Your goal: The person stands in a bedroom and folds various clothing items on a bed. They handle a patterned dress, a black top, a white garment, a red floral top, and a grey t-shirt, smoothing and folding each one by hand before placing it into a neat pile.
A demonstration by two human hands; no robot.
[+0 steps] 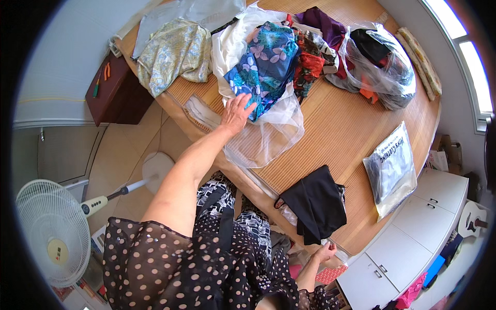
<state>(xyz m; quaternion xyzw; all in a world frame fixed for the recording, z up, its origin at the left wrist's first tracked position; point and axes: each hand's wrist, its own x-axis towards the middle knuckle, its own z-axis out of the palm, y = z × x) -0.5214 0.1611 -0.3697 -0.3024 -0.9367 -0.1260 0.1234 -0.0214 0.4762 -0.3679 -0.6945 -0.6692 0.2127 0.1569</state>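
Note:
My left hand (237,111) reaches across to the blue floral cloth (271,54). Its fingers are spread at the cloth's near edge, and no grip on it shows. Beneath that cloth lie white fabric (227,41) and a transparent plastic bag (274,139). A folded black garment (320,209) rests by the near edge of the slatted mat (305,150). Just below the garment's lower corner is my right hand (325,252), with fingers drawn together. Something small and pale shows at its fingertips, too small to name.
A flat packaged garment (391,173) lies at the right. Behind are a pale patterned cloth (178,57), red printed clothes (310,57) and a stuffed plastic bag (382,62). A standing fan (54,235) is at the left, a dark red cabinet (121,90) beyond it, white cabinets (408,222) at the right.

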